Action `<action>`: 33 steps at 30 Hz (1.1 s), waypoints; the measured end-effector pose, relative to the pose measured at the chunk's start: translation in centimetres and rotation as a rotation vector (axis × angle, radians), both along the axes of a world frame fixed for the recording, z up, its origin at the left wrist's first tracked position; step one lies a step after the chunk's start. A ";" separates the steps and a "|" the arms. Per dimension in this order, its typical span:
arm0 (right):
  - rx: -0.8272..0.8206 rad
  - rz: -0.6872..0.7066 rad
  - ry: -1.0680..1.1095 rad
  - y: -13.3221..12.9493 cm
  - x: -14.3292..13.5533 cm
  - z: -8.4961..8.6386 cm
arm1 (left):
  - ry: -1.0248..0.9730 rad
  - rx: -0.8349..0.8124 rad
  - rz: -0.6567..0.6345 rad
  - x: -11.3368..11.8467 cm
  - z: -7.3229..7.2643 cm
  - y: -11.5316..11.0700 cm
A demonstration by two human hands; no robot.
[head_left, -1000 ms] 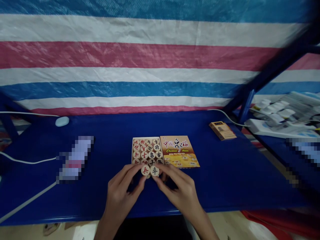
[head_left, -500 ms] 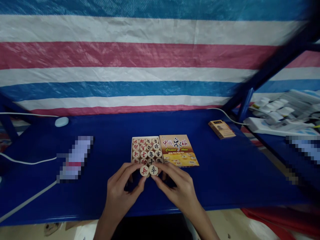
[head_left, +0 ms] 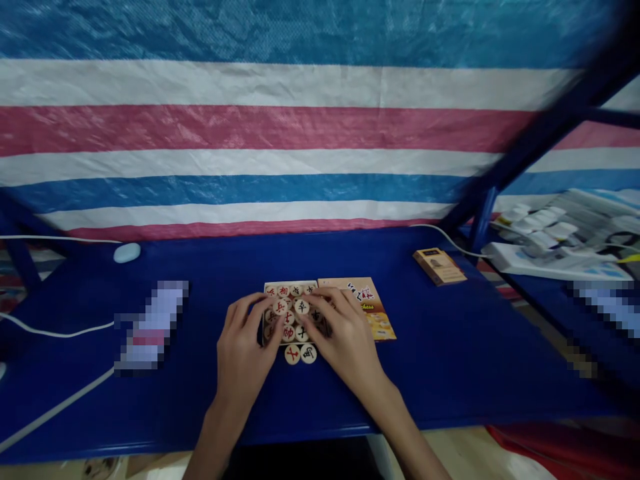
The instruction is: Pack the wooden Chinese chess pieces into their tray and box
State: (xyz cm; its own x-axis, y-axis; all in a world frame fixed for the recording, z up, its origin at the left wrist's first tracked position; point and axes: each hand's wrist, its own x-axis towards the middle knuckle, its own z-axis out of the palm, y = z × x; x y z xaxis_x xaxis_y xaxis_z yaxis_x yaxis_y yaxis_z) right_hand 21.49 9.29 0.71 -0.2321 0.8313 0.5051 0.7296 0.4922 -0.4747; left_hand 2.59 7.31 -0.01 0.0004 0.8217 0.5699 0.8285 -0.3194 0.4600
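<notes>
An open box [head_left: 265,285] holds rows of round Chinese chess pieces with red characters on the left and black on the right. My left hand [head_left: 250,333] pinches a red-character piece [head_left: 281,307] above the box's left half. Beside it, my right hand [head_left: 345,330] pinches a black-character piece [head_left: 301,307] over the right half. Two more pieces, one red [head_left: 293,354] and one black [head_left: 309,353], lie on the blue table just in front of the box. The printed lid [head_left: 381,323] lies to the right, partly covered by my right hand.
A small brown box [head_left: 440,267] lies at the back right of the table [head_left: 450,360]. A pixelated phone-like object [head_left: 155,323] and cables lie left, near a pale rounded device [head_left: 127,253]. Power strip [head_left: 545,260] and clutter stand far right.
Both hands have moved forward from the box's front edge to above its middle, each with its piece. Two pieces on the table in front of the box now show.
</notes>
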 end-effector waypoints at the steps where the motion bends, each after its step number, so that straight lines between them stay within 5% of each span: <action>1: -0.003 -0.018 -0.034 0.5 -0.2 0.1 | 0.032 -0.017 0.011 0.2 0.1 0.6; 6: -0.006 -0.068 -0.109 1.4 -0.8 -0.4 | 0.128 -0.096 -0.021 0.6 -0.2 2.0; 27: 0.005 0.051 0.012 0.6 -0.5 -0.8 | 0.087 -0.105 -0.097 0.3 -0.6 1.3; 33: 0.034 -0.030 0.168 -2.1 0.1 -0.9 | -0.078 0.061 -0.048 -0.1 -0.2 -1.3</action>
